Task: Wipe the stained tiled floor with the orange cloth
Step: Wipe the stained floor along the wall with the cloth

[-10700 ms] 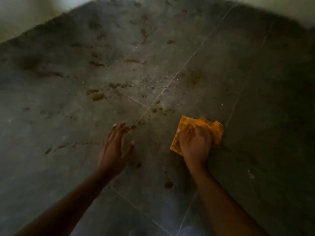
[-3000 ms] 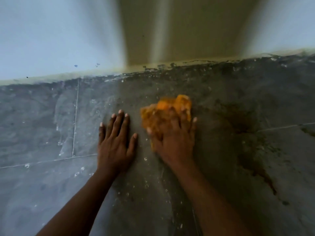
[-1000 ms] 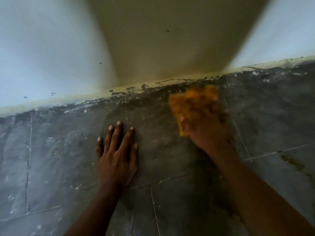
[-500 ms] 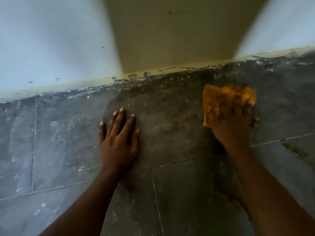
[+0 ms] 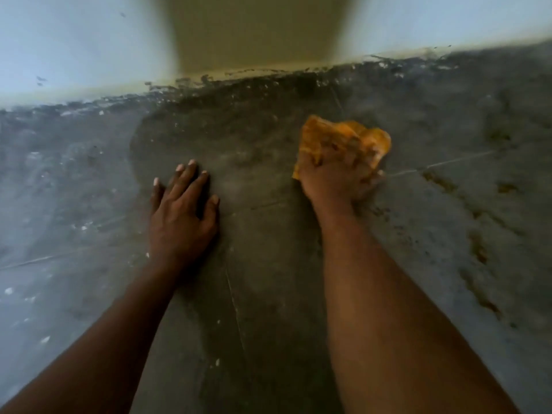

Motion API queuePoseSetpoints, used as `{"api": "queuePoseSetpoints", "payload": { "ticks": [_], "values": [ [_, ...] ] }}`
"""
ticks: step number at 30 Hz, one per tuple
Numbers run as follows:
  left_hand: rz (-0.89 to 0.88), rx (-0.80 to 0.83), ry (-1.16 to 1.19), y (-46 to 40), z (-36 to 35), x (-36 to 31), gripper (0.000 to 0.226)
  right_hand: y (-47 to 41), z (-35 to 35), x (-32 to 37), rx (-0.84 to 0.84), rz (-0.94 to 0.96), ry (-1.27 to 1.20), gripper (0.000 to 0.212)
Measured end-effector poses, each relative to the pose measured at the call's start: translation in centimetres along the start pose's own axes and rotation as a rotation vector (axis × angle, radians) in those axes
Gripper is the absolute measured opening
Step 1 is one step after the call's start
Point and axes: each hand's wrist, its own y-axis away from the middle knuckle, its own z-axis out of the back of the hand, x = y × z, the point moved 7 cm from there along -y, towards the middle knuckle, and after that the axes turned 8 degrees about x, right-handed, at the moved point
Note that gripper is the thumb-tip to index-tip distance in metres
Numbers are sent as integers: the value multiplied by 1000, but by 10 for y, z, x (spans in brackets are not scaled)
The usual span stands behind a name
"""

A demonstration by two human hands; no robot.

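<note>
The orange cloth (image 5: 343, 138) lies bunched on the grey tiled floor (image 5: 268, 264), a little short of the wall's foot. My right hand (image 5: 334, 177) grips it from the near side, fingers curled into the fabric and pressing it down. My left hand (image 5: 182, 213) rests flat on the floor to the left, fingers straight and spread, holding nothing. Brown stains (image 5: 478, 252) run down the tiles to the right of the cloth, and a dark damp patch surrounds both hands.
A pale wall (image 5: 74, 40) with a yellowish strip (image 5: 257, 31) rises at the floor's far edge. Its foot (image 5: 268, 73) is flecked with dark grime. White specks (image 5: 44, 339) dot the tiles on the left.
My right hand has pulled the cloth toward me and slightly left, away from the wall's foot. My left hand stays planted on the floor.
</note>
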Motion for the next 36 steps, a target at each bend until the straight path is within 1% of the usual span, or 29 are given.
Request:
{"api": "queuePoseSetpoints", "payload": {
  "ticks": [2,3,4,5,6,8,9,10,11,12,14,15,16,17,18,20,22,23,25,27,29,31,33,36],
  "values": [
    [42,9,5,36,-19,-23,68,45,-17,17,-63,275,95,63],
    [63,2,4,53,-27,-34,69,67,-22,9,-84,387,142,62],
    [76,0,-3,71,-33,-46,70,82,-22,-14,-94,448,190,62],
    [84,12,-4,86,-41,-58,71,85,-19,-39,-91,463,222,62],
    [75,40,-7,103,-49,-70,73,81,-10,-65,-84,417,232,62],
    [43,92,-31,129,-65,-91,74,61,10,-104,-56,207,140,62],
    [19,86,-67,138,-69,-95,74,54,12,-109,-52,105,51,62],
    [4,64,-88,140,-70,-98,72,49,9,-104,-49,42,-4,62],
    [-7,46,-99,140,-72,-98,70,54,1,-96,-68,25,-2,62],
    [1,35,-98,135,-71,-98,68,64,-3,-81,-91,69,38,61],
    [55,10,-90,131,-70,-95,64,90,-15,-60,-74,309,121,59],
    [70,1,-84,131,-69,-95,62,107,-20,-63,-65,426,171,59],
    [62,0,-75,131,-69,-99,62,125,-19,-80,-76,483,222,59],
    [50,1,-69,131,-68,-101,61,137,-18,-101,-105,495,252,58],
    [48,12,-65,132,-67,-101,61,145,-14,-124,-130,456,259,57],
    [60,23,-67,132,-66,-99,60,139,-2,-156,-163,289,198,54],
    [69,29,-69,128,-68,-99,59,119,5,-155,-149,133,142,55],
    [77,23,-64,129,-69,-99,59,111,5,-145,-117,94,131,57],
    [73,2,-66,130,-67,-102,58,100,-1,-122,-79,111,104,59],
    [77,1,-62,130,-66,-103,57,112,-3,-111,-98,227,132,59],
    [84,-5,-60,129,-65,-102,57,141,-6,-117,-177,354,176,57],
    [81,-3,-64,130,-65,-103,57,166,-8,-141,-232,424,194,55],
    [70,3,-67,130,-65,-102,58,159,-4,-170,-220,393,221,55],
    [52,0,-79,129,-68,-101,57,117,11,-187,-211,183,127,53]
  ]
}}
